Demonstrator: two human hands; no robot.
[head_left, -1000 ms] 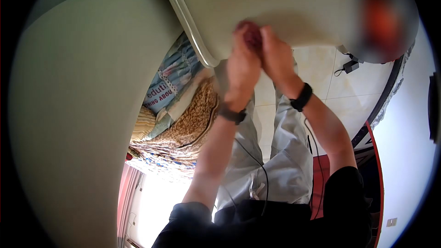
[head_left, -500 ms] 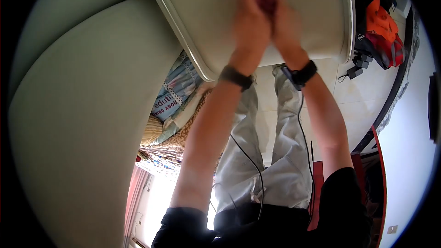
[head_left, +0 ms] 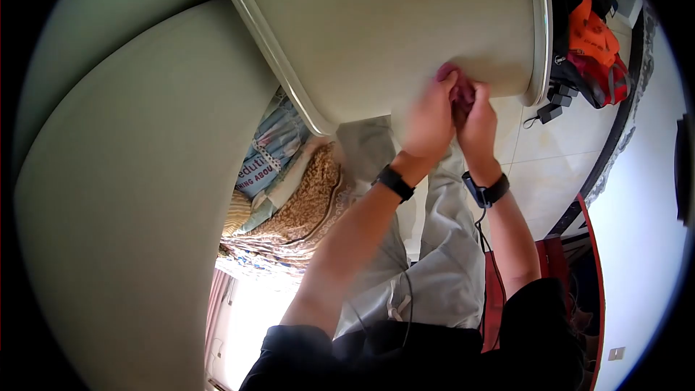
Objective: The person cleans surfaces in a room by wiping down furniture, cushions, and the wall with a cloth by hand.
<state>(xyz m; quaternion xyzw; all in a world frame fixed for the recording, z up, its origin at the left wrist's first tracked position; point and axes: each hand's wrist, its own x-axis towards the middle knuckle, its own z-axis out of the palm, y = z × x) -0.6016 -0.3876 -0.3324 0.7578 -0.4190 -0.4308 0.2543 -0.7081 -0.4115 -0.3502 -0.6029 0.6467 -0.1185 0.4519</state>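
We had both hands close together at the near edge of the table (head_left: 391, 36), toward its right corner, and between them we held a small dark red thing (head_left: 463, 93). The left hand (head_left: 432, 127) was bent inward and pinched the thing from its left side; it was blurred, so we could not tell how every finger lay. The right hand (head_left: 478, 129) was half curled, with its fingertips pressed on the other side. The thing looked soft and folded, but its true shape was mostly hidden by our fingers. In our judgement, the step in hand was a handling of this thing with the two hands at once, and any further move called for a steady hold from both sides, because one loose side could let it slip down over the edge. Around us, each wrist wore a black band, and from the right band (head_left: 486, 192) a thin cable (head_left: 485, 235) hung down beside our trousers (head_left: 452, 239); we judged that it could catch when the right arm moved far. On the left lay a brown cover (head_left: 308, 192) with a blue cloth (head_left: 271, 148) next to it. On the floor to the right were black adapters (head_left: 552, 111) and a red bag (head_left: 607, 81), with something orange (head_left: 594, 38) beside it. We saw no object standing between the hands and the table.
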